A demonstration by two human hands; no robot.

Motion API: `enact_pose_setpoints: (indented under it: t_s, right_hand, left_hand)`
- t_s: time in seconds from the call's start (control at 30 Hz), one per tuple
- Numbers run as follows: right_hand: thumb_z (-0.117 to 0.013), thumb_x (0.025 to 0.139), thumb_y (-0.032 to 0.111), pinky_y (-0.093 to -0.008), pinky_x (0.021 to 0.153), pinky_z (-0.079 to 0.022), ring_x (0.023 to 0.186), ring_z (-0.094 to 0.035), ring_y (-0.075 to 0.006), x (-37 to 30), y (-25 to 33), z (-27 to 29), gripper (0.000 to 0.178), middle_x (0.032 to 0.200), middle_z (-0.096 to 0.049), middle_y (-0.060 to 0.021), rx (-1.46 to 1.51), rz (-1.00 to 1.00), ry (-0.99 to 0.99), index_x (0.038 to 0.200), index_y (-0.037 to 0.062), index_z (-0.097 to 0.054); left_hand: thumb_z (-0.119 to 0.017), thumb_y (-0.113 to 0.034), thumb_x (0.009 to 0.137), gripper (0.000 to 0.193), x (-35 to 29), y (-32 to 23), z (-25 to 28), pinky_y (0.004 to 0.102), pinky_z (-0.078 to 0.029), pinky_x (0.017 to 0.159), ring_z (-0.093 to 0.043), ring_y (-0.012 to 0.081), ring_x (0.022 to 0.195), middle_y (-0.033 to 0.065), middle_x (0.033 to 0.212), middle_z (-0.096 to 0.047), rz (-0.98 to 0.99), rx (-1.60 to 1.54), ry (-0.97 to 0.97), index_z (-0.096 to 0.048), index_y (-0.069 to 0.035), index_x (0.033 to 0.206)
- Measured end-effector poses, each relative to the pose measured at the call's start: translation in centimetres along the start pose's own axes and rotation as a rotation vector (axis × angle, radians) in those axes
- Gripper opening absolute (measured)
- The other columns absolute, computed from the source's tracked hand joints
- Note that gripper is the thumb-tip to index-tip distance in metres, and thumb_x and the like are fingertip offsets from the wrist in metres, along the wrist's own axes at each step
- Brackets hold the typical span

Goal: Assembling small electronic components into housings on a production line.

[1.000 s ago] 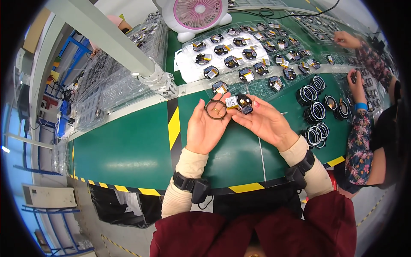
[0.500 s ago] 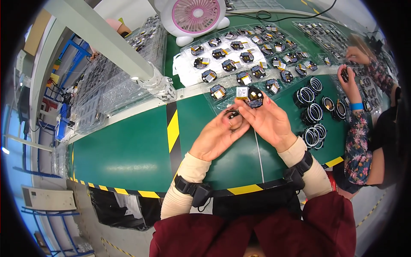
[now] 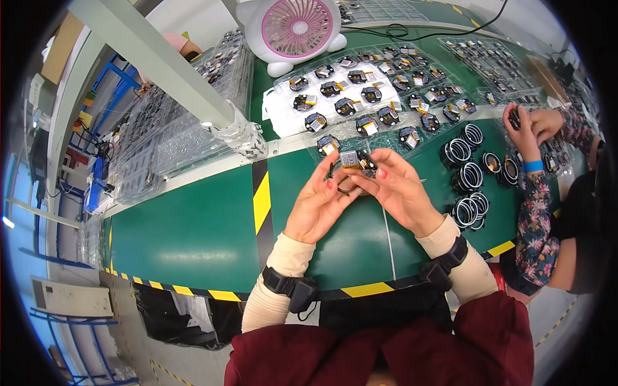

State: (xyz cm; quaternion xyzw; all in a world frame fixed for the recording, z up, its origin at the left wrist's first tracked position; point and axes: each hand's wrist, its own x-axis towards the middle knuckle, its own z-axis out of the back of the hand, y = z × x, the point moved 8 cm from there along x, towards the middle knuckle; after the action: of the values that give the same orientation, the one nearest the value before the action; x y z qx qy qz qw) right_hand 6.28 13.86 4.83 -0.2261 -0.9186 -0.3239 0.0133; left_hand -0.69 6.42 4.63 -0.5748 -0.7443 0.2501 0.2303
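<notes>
My left hand (image 3: 315, 211) curls its thumb and fingers around a thin black ring (image 3: 331, 171), partly hidden by the fingers. In my right hand (image 3: 407, 196), a round black circuit board (image 3: 367, 163) is pinched between thumb and fingers, tilted. A silver rectangular battery (image 3: 349, 159) is attached to the board and sticks out toward my left hand. The fingertips of both hands meet just above the green table (image 3: 187, 225). Whether ring and board touch cannot be made out.
Beyond my hands, a clear tray (image 3: 328, 134) holds several similar boards. Stacks of black and silver rings (image 3: 468, 175) stand to the right. A pink-and-white fan (image 3: 299, 29) and a post (image 3: 158, 61) rise at the back. A co-worker's hand (image 3: 526, 136) holds a dark part at far right.
My right hand has lowered and tilted the board, bringing it edge-on beside the ring. My left hand has turned the ring. At far right, the co-worker's two hands have come together.
</notes>
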Motion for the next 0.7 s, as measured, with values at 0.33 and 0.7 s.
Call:
enact_pose_setpoints:
  t_s: [0.33, 0.7]
  right_hand:
    - [-0.063, 0.078, 0.000, -0.0349, 0.095, -0.039, 0.110, -0.049, -0.0232, -0.7, 0.8, -2.1, 0.027, 0.124, -0.046, -0.0137, -0.564, 0.199, 0.017, 0.101, 0.0007, -0.050]
    - [-0.071, 0.065, 0.002, -0.0371, 0.088, -0.041, 0.105, -0.051, -0.0308, -2.4, 3.1, -4.8, 0.030, 0.117, -0.055, -0.0147, -1.403, 0.690, -0.057, 0.092, 0.0017, -0.056]
  left_hand:
    - [-0.055, -0.004, 0.084, 0.055, -0.1, -0.9, 0.8, 0.0419, -0.032, 0.102, -0.044, 0.0260, 0.115, 0.0115, 0.123, -0.044, -0.060, -0.024, 0.005, -0.031, -0.011, 0.133]
    - [-0.064, -0.016, 0.080, 0.061, -0.1, 0.3, 0.5, 0.0366, -0.043, 0.093, -0.045, 0.0248, 0.115, 0.0110, 0.127, -0.040, 0.028, 0.047, 0.050, -0.031, -0.007, 0.131]
